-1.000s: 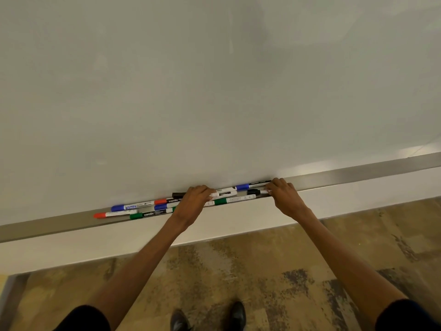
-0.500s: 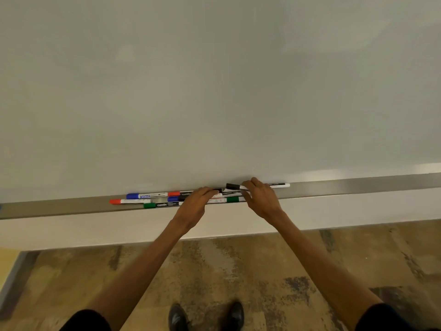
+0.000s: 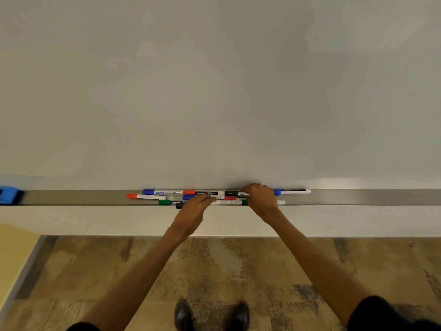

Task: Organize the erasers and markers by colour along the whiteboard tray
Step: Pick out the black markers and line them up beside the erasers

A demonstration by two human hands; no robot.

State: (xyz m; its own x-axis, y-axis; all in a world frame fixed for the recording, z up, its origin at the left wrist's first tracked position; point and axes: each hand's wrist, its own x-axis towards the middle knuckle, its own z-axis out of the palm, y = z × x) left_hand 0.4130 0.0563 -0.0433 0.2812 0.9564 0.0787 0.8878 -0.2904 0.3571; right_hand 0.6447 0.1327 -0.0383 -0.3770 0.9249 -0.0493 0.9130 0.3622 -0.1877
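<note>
Several markers with blue, red, green and black caps lie bunched on the grey whiteboard tray (image 3: 358, 197). My right hand (image 3: 261, 199) pinches a black-capped marker (image 3: 232, 193) at the back of the tray, just right of a red-capped marker (image 3: 202, 193). A blue marker (image 3: 293, 191) sticks out to the right of that hand. My left hand (image 3: 192, 211) curls over the front markers, and the dark end of a second black marker (image 3: 179, 206) pokes out under its palm. A green marker (image 3: 170, 202) lies to its left. A blue eraser (image 3: 8, 194) sits at the tray's far left.
The whiteboard (image 3: 214, 91) fills the upper view. Below the tray runs a white wall strip (image 3: 95, 220), then patterned floor with my shoes (image 3: 211, 316). The tray is bare between the eraser and the markers and to the right of the blue marker.
My right hand has brought the black-capped marker down and left, beside the red-capped one. My left hand stays on the front markers. The blue eraser has come into view.
</note>
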